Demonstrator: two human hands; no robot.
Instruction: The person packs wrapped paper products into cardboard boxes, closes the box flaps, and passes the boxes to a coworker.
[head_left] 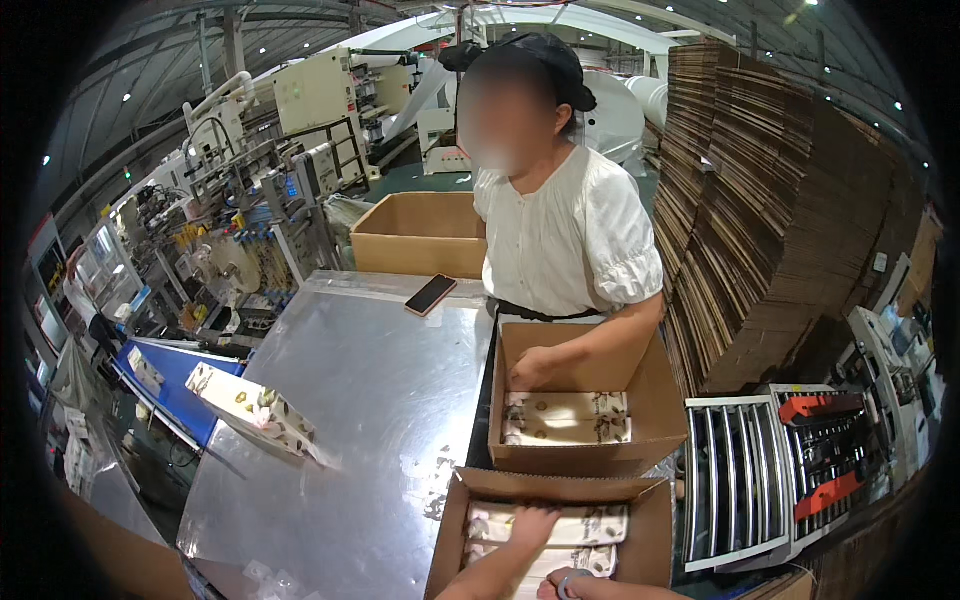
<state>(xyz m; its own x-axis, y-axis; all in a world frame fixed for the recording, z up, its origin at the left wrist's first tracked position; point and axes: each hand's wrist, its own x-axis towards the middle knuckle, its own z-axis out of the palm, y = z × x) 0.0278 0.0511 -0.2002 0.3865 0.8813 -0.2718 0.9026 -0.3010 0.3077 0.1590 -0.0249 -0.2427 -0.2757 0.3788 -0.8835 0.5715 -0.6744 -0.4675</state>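
An open cardboard carton (650,535) stands at the near edge of the table, holding long cream packs (590,524) with a leaf-and-flower print, laid side by side. Inside it my left hand (535,524) lies on top of the far pack, fingers resting over it rather than wrapped round. Low in the same carton, my right hand (565,584) has its fingers curled in beside a nearer pack; a band circles its wrist. What those fingers hold, if anything, is hidden. A stack of similar packs (255,408) lies on the metal table to my left.
Across from me a person in a white top reaches one hand (532,370) into a second carton (590,458) with similar packs. A phone (431,295) lies on the metal table (375,400). A blue conveyor (180,378) is left, a roller conveyor (735,485) right, flattened cardboard (745,220) behind.
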